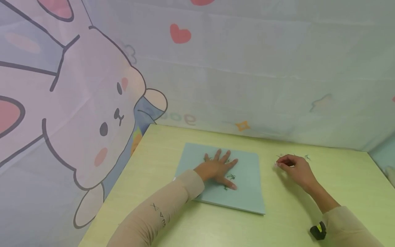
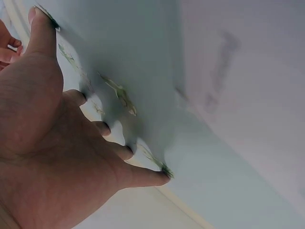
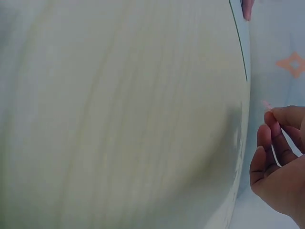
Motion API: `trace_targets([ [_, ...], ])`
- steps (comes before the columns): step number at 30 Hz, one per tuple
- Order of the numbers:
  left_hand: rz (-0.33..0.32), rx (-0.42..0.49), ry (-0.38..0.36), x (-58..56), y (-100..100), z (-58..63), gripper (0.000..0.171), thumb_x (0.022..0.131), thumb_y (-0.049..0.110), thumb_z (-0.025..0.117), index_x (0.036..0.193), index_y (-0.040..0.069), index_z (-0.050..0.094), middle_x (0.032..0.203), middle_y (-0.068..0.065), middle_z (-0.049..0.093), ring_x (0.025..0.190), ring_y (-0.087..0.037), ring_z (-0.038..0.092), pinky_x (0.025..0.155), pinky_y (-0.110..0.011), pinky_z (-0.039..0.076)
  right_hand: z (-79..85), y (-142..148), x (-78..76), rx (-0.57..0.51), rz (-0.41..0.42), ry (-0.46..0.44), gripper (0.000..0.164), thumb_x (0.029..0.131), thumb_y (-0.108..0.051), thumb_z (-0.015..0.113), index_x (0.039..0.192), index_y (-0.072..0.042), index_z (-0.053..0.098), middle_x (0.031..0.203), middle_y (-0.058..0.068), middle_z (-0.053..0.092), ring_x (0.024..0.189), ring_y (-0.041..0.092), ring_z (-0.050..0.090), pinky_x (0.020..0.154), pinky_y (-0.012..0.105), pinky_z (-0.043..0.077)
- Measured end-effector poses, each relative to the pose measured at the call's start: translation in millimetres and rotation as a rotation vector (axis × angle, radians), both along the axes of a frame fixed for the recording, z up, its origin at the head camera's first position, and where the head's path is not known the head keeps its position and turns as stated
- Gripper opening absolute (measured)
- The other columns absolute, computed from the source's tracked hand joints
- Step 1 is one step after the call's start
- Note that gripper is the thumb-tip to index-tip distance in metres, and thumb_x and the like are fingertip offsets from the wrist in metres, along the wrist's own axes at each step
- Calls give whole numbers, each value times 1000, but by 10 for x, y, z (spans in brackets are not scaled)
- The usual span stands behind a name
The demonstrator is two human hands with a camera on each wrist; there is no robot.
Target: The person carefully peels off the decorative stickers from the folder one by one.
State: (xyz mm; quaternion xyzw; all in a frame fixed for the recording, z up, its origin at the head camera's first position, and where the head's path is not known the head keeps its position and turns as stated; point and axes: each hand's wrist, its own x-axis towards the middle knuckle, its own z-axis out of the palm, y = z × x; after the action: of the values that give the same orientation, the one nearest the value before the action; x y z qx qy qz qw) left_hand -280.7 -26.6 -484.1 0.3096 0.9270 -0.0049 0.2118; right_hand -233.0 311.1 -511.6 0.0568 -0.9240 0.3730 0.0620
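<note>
A pale blue square pad [image 1: 247, 192] lies on the table, with several small green leafy sprigs [image 1: 230, 176] on its surface. My left hand [image 1: 216, 169] rests spread on the pad, fingers apart, among the sprigs. In the left wrist view, one sprig [image 2: 121, 95] lies beyond the fingers and others lie at the thumb tip and little fingertip. To the right of the pad, my right hand [image 1: 297, 171] pinches a tiny pale pink piece [image 3: 267, 104] between thumb and forefinger, held above the table; its kind cannot be made out.
More small green sprigs [image 1: 307, 157] lie on the pale yellow-green table [image 1: 336, 178] behind the right hand. A printed cloth [image 1: 247, 68] with a rabbit and hearts hangs along the back and left table edges. A black device [image 1: 318, 231] sits at the right sleeve.
</note>
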Motion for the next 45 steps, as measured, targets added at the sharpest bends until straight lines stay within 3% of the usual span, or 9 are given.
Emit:
trace_targets([
  [9,7,-5,3,0,8,5,112,86,82,65,172,37,8,179,-2,-9,163,-37,-11,120,-77,9,-74,152,74,9,-5,-103,23,105,-26,70,116,-6,77,110,10,75,95,22,66,70,30,52],
  [17,-1,-2,10,-5,2,-21,112,85,82,64,172,37,8,179,-2,-9,162,-36,-12,120,-78,9,-100,198,152,25,15,-140,22,105,-26,70,114,-6,76,104,7,74,88,20,63,69,30,49],
  [23,-3,3,9,-1,5,-26,112,85,82,65,172,37,9,179,-2,-8,162,-37,-12,120,-78,9,-109,206,170,65,24,-132,19,105,-21,70,113,-5,77,103,7,74,86,18,63,68,30,49],
  [34,-9,4,9,0,1,-4,112,86,82,65,172,37,9,179,-2,-8,162,-38,-11,120,-78,9,-103,239,182,86,17,-116,24,109,-22,61,117,-7,79,116,13,76,98,23,68,74,33,50],
  [45,-10,4,-4,4,-13,24,110,87,81,63,172,36,9,179,-3,-9,162,-38,-12,120,-78,9,-119,234,192,54,13,-68,26,110,-22,60,118,-4,77,117,16,75,97,24,69,73,30,53],
])
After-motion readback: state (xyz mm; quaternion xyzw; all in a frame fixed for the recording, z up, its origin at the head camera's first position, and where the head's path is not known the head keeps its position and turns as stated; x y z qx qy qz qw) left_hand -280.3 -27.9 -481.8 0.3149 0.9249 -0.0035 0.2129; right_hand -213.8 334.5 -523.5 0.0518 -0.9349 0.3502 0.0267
